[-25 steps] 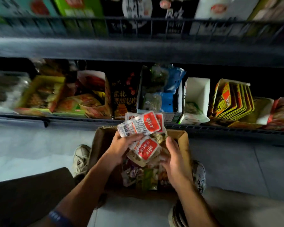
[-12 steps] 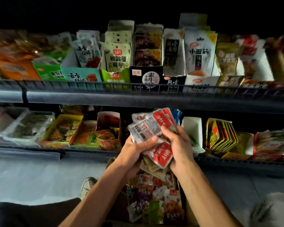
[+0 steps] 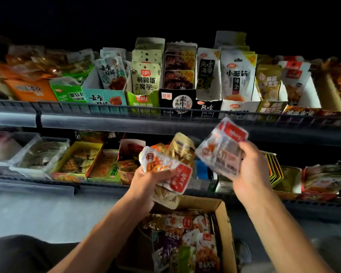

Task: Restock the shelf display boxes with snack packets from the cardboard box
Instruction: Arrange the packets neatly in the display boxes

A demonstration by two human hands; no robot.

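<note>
My left hand [image 3: 146,183] grips a bunch of snack packets [image 3: 166,166], white with red labels plus some beige ones, held in front of the lower shelf. Raised to the right of it, my right hand [image 3: 251,168] holds a stack of white-and-red snack packets [image 3: 221,148] just below the upper shelf rail. The cardboard box [image 3: 223,219] sits open on the floor beneath my arms, with several mixed packets [image 3: 187,239] inside. Display boxes [image 3: 104,98] line the upper shelf, and more display boxes [image 3: 78,160] stand on the lower one.
A wire rail [image 3: 126,109] runs along the upper shelf's front edge. Clear plastic tubs [image 3: 39,154] sit at the lower left. Yellow packets in a box [image 3: 275,170] stand right of my right hand. Grey floor [image 3: 47,213] lies left of the box.
The view tilted up from the box to the shelves. The packets rose out of the box, then my hands split the bunch, the right hand carrying its share up and rightward.
</note>
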